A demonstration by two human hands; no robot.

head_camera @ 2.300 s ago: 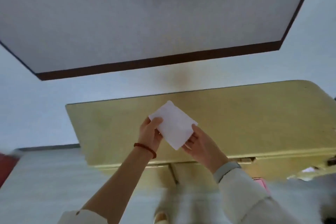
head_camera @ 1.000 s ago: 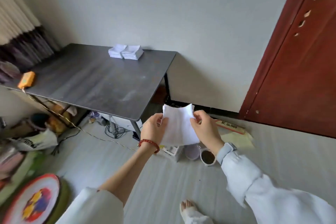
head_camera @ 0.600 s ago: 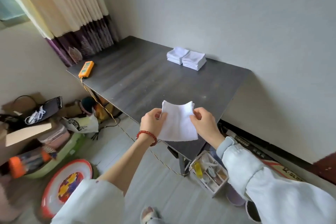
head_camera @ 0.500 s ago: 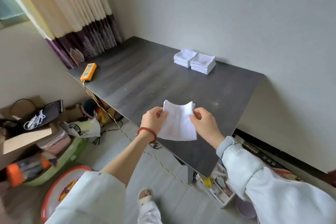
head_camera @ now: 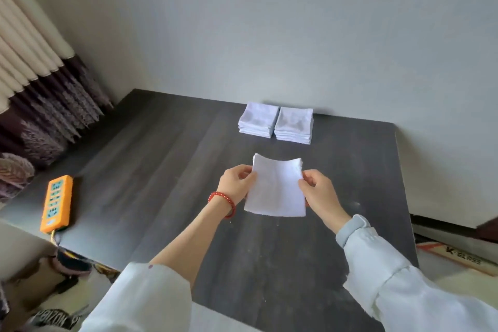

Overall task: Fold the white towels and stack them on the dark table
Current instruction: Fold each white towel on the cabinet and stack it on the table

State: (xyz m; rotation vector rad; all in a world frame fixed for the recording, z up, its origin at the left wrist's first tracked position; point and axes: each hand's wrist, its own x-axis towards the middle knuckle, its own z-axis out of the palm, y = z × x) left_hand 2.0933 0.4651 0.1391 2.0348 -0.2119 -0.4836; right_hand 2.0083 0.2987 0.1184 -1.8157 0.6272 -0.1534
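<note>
Towel [head_camera: 276, 191] pinched by L hand [head_camera: 237, 183] + R hand [head_camera: 319, 193] | 2 stacks [head_camera: 276, 124] behind | power strip [head_camera: 56, 202] far left on table [head_camera: 161, 183]

Both hands pinch towel [head_camera: 276, 191] above table [head_camera: 151, 170]

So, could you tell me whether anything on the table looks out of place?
Only the orange power strip at the dark table's left edge seems unrelated. The two towel stacks sit neatly side by side.
</note>
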